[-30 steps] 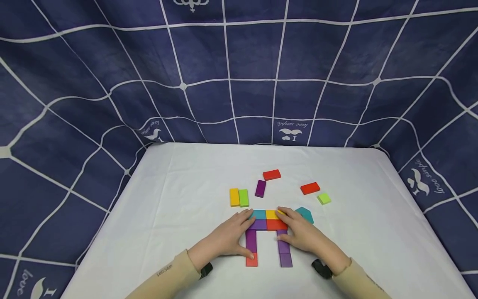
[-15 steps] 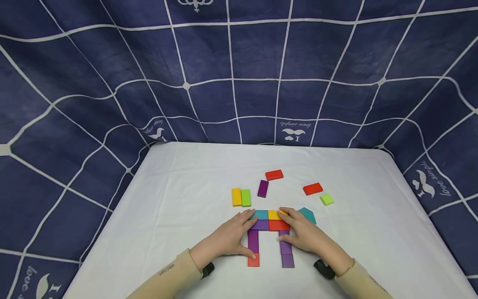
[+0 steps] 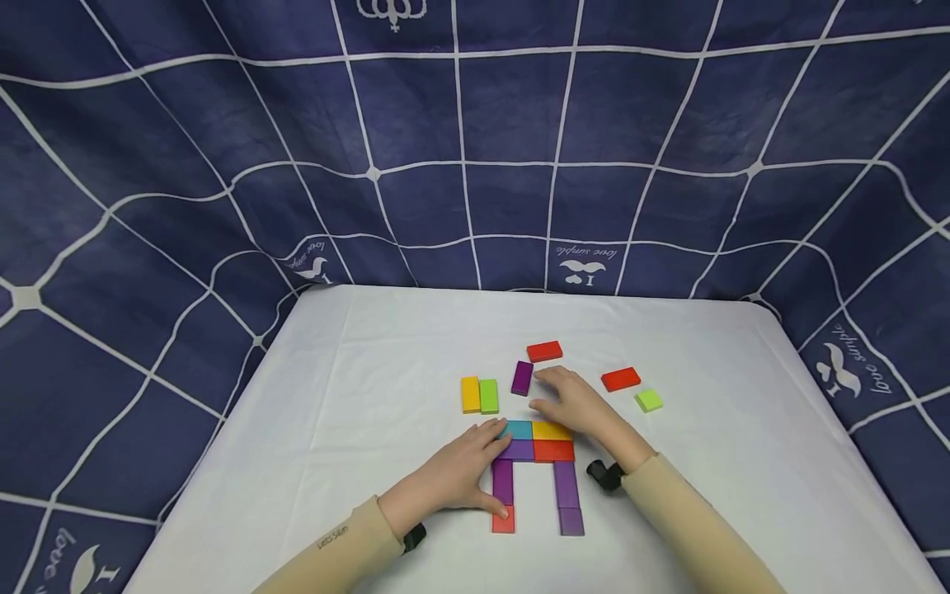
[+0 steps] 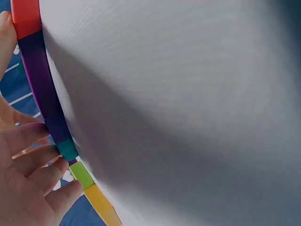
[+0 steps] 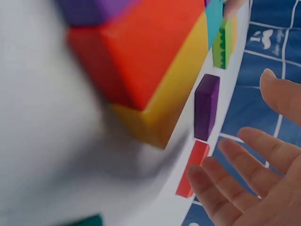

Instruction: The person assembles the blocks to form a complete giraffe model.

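Flat coloured blocks form an arch on the white table: a teal block [image 3: 522, 430] and yellow block [image 3: 551, 431] on top, a purple block [image 3: 518, 450] and red block [image 3: 553, 450] below. The left leg has a purple block [image 3: 502, 482] and a red end block [image 3: 502, 523]; the right leg has two purple blocks [image 3: 566, 485]. My left hand [image 3: 462, 472] rests along the left side, fingertips at the teal block, thumb at the red end. Above the arch, my right hand [image 3: 575, 402] reaches with spread fingers, holding nothing, near a loose dark purple block [image 3: 523, 378].
Beyond the arch lie a loose yellow block [image 3: 471, 394] beside a green block [image 3: 488, 396]. Two red blocks [image 3: 545, 351] and a small light green block [image 3: 649, 401] lie farther back and right. A teal piece [image 5: 89, 221] shows at the right wrist view's bottom edge.
My right hand has left the arch's right side and moved up and left toward the dark purple block. My left hand stays in place. The teal piece right of the arch is now behind my right arm.
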Motion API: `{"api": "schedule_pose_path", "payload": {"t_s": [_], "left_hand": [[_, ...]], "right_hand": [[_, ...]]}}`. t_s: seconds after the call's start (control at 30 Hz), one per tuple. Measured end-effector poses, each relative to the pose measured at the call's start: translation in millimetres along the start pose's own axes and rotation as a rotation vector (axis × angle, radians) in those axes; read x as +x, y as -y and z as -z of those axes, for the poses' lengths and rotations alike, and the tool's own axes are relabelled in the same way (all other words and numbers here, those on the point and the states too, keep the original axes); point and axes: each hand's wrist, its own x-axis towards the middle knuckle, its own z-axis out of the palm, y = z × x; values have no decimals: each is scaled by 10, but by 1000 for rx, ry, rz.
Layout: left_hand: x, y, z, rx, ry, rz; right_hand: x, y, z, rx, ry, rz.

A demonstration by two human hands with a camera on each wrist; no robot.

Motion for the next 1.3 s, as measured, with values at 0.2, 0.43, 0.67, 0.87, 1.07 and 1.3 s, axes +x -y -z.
{"api": "schedule_pose_path", "payload": {"t_s": [0.2, 0.43, 0.67, 0.87, 1.07, 1.3], "left_hand": [[-11, -3, -18, 2, -10, -17], [-21, 12, -28, 13, -18, -19], [-19, 17, -20, 4, -20, -19], [-13, 20, -8, 16, -22, -20], [-7, 9, 13, 20, -20, -25], [-24, -10, 22, -12, -2, -3]], "right_hand": [[243, 9, -81, 20, 31, -59], [382, 28, -138, -24, 26, -94], [462, 54, -146, -106, 17, -114], [475, 24, -126, -63, 7, -126], [370, -99, -28, 5, -7, -168], [68, -290, 135, 112, 7, -237]]}}
